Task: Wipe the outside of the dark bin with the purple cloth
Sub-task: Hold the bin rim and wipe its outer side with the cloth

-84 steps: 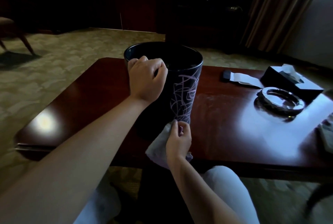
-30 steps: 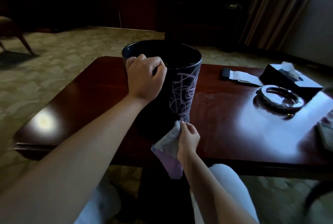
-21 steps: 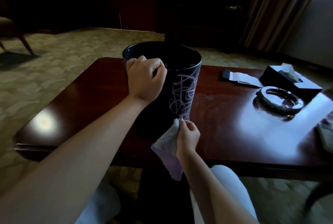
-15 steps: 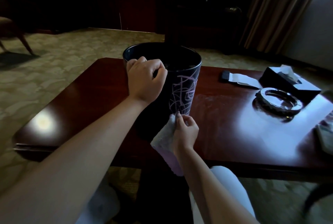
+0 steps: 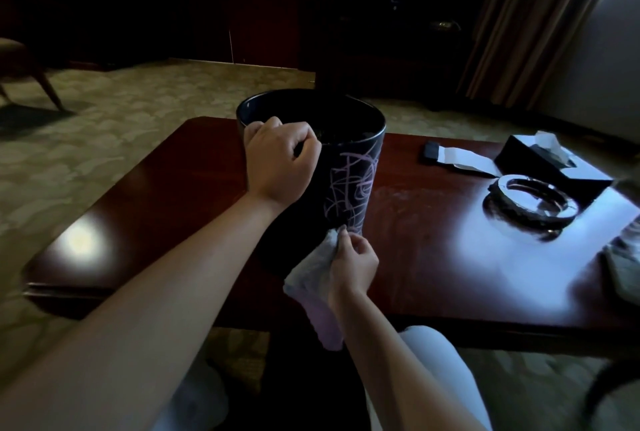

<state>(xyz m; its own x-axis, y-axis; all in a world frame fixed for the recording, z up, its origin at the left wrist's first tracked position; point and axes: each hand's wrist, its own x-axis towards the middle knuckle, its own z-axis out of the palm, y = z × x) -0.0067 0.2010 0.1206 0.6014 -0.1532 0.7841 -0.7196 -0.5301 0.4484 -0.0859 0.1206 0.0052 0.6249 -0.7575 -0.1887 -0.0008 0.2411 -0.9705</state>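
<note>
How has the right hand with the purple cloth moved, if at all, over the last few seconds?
Yes, slightly: the right hand with the purple cloth has shifted right and a little up along the base of the dark bin, still low on the wall.

Left hand (image 5: 278,162) is up high with the arm stretched forward, fingers curled over the bin (image 5: 349,188) rim. Right hand (image 5: 353,264) sits lower and closer in, fingers bent, pinching the cloth (image 5: 313,274) against the bin's lower side.
</note>
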